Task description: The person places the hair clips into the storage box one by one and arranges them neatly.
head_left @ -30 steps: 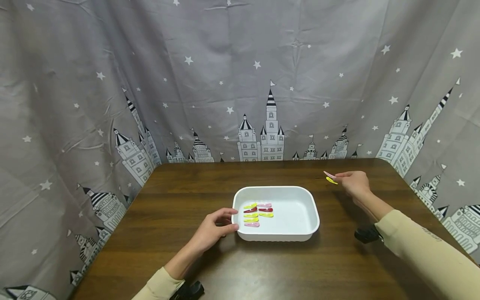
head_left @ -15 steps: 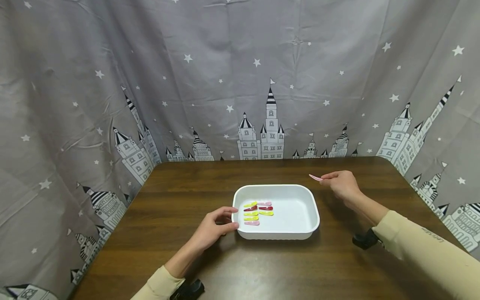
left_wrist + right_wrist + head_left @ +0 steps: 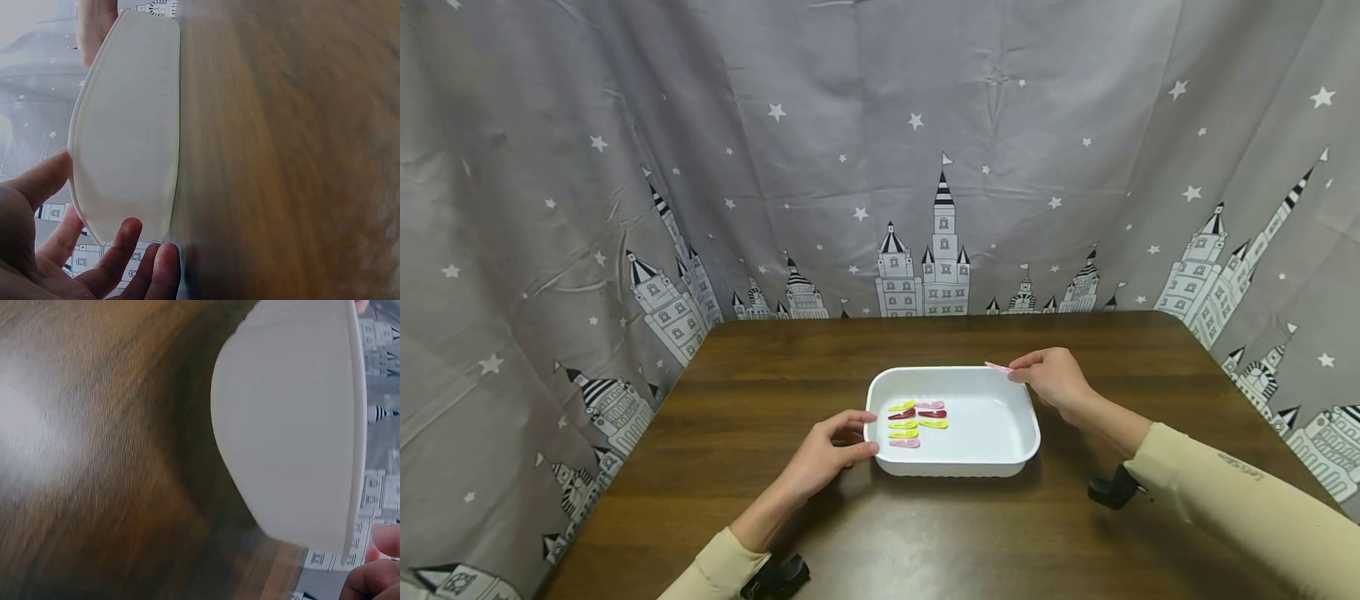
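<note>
A white rectangular tray [image 3: 985, 433] stands on the wooden table. In its left half lie several snap hair clips in two columns, among them a yellow clip [image 3: 902, 433], a red clip [image 3: 933, 413] and a pink clip [image 3: 905, 443]. My left hand [image 3: 826, 450] holds the tray's left rim, thumb and index finger on the edge; the left wrist view shows the other fingers by the end wall. Over the tray's far right corner, my right hand [image 3: 1054, 382] pinches a pink hair clip [image 3: 997, 367] between thumb and fingertips. The right wrist view shows only part of that hand.
The dark wooden table [image 3: 790, 367] extends around the tray on all sides. Behind it hangs a grey curtain [image 3: 820, 150] printed with castles and stars. A black wrist device [image 3: 1114, 487] sits below the right sleeve.
My right hand has moved left from beside the tray to its far right corner with the pink hair clip. A yellow clip seen earlier in its fingers is now hidden. My left hand stays put.
</note>
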Available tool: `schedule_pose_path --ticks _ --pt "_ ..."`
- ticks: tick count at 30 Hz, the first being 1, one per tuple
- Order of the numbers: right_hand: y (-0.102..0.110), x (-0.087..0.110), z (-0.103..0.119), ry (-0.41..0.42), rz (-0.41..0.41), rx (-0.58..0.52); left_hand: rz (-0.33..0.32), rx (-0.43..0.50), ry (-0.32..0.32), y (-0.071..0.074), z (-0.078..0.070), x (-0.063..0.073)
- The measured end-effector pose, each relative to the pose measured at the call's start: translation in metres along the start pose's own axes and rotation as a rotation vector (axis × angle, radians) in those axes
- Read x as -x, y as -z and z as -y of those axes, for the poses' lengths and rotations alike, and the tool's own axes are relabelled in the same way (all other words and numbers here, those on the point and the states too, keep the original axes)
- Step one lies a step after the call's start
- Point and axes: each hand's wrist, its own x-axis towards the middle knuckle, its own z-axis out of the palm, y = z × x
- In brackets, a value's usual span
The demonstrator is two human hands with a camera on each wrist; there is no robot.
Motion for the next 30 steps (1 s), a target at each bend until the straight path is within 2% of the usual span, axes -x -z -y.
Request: schedule_pose_path --ticks 18,30 --pt "-0.043 0.006 0.025 -0.029 0.013 0.012 0.005 0.011 -0.006 0.001 -0.002 0.002" --pt "-0.068 0.005 0.022 0.000 0.041 0.065 -0.003 0.013 -0.013 -0.001 -0.001 0.001"
